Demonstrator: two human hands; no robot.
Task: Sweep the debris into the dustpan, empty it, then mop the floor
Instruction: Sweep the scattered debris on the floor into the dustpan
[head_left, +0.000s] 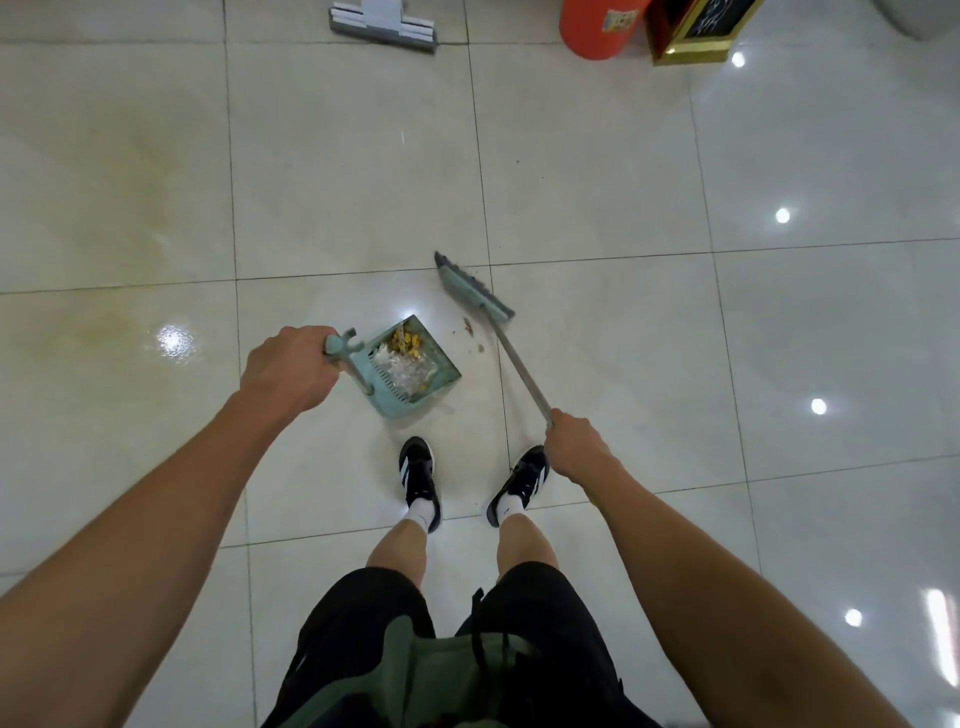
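Left hand (288, 371) grasps the dustpan (410, 371) handle; the pan sits on the floor (623, 182), holding debris (405, 358). Right hand (576, 449) grasps the broom (475, 291), beside crumbs (469, 327).

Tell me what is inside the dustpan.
The dustpan holds yellow and brown scraps at the far end and clear crumpled plastic nearer its handle. Whatever lies beneath that litter is covered.
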